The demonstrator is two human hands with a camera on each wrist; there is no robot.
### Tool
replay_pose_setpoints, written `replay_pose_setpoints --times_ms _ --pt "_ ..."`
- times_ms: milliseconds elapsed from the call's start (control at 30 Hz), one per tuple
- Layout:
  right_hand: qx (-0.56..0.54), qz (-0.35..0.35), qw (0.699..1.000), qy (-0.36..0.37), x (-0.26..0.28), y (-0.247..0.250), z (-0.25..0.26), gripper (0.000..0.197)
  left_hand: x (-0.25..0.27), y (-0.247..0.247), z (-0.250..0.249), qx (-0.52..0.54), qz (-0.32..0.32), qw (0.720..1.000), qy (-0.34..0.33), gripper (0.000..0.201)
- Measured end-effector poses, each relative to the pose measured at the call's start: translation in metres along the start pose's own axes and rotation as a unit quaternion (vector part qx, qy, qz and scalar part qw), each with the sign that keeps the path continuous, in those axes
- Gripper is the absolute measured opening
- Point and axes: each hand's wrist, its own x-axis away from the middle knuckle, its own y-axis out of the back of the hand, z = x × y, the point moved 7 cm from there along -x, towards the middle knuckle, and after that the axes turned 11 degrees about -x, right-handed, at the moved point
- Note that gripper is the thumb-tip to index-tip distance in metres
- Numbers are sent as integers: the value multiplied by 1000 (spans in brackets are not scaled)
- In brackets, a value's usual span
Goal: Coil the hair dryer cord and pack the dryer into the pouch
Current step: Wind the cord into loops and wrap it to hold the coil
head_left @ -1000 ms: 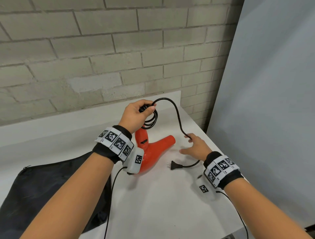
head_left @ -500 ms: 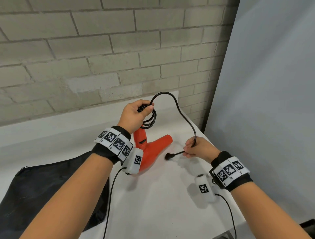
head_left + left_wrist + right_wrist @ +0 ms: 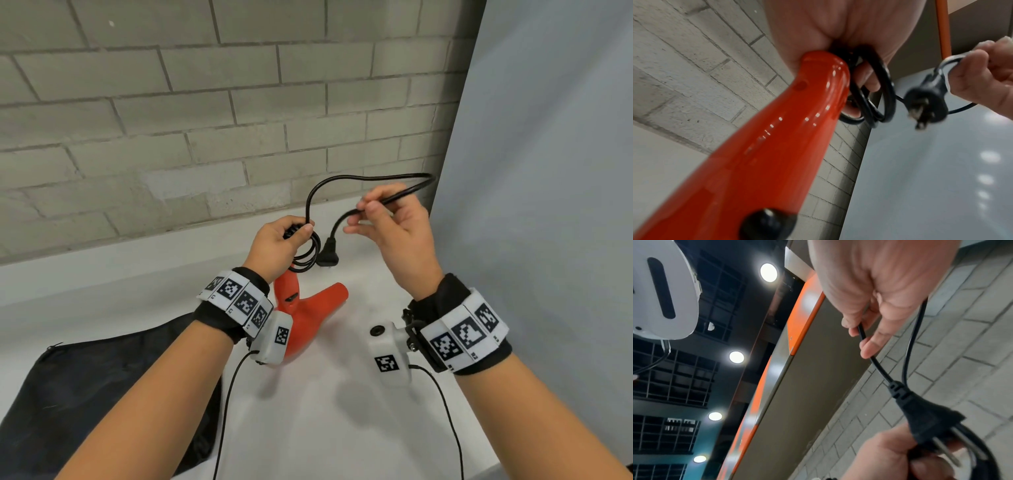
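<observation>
A red hair dryer point(image 3: 310, 310) stands nose-down on the white table point(image 3: 325, 421), its handle point(image 3: 777, 133) pointing up. My left hand point(image 3: 279, 245) grips the handle top together with several black cord loops point(image 3: 308, 255). From the loops the cord point(image 3: 359, 178) arches up and right to my right hand point(image 3: 387, 222), which pinches it a short way from the plug point(image 3: 329, 253). The plug point(image 3: 927, 420) dangles beside the coil, just above my left hand point(image 3: 900, 456). A black pouch point(image 3: 85, 394) lies flat at the lower left.
A grey brick wall point(image 3: 171, 120) runs along the back of the table. A pale grey panel point(image 3: 548, 171) stands upright along the table's right edge. Thin black sensor cables point(image 3: 224, 411) hang from both wrist units over the table front.
My right hand took hold of the cord near the plug, lifted it off the table and carried it up and toward the coil. The left hand kept its grip.
</observation>
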Motion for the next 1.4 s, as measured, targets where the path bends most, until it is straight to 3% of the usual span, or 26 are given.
replay_pose_setpoints --times_ms 233,433,533,633,700,767,833,967,1033,1133,1200,1300,1400 --pt "-19 -31 999 25 -14 -8 -19 33 2 -7 0 28 31 999 -3 13" --pt "-4 -68 997 36 -27 -1 -35 35 6 -5 -1 64 43 997 7 20" --pt "-2 -68 997 40 -32 -3 -39 35 7 -5 -4 59 60 996 -11 8" --pt "45 -69 995 52 -35 -2 -42 35 4 -4 -5 69 52 996 -24 16" --pt "142 -68 987 26 -36 0 -50 36 1 -3 -2 83 43 995 -20 16" --pt "212 -44 975 -53 -34 0 -69 35 -1 -3 -1 89 44 995 -21 16" --pt "202 -12 973 -112 -31 -3 -81 22 -3 -4 1 89 50 994 -25 18" --pt "158 44 975 -150 -33 -5 -84 28 -7 -1 4 75 51 996 -23 19" --pt "137 46 980 -134 -33 -4 -82 32 -10 0 8 70 51 996 -13 18" --pt "164 3 985 -51 -27 -2 -73 37 -14 4 13 56 33 998 -4 14" --pt "219 -2 976 -2 -17 -7 -71 33 -16 4 12 60 30 998 -7 14" --pt "289 23 956 51 -3 -17 -74 12 -15 4 10 54 24 998 -16 14" --pt "335 59 933 115 3 -26 -75 10 -14 4 7 36 24 999 -30 14"
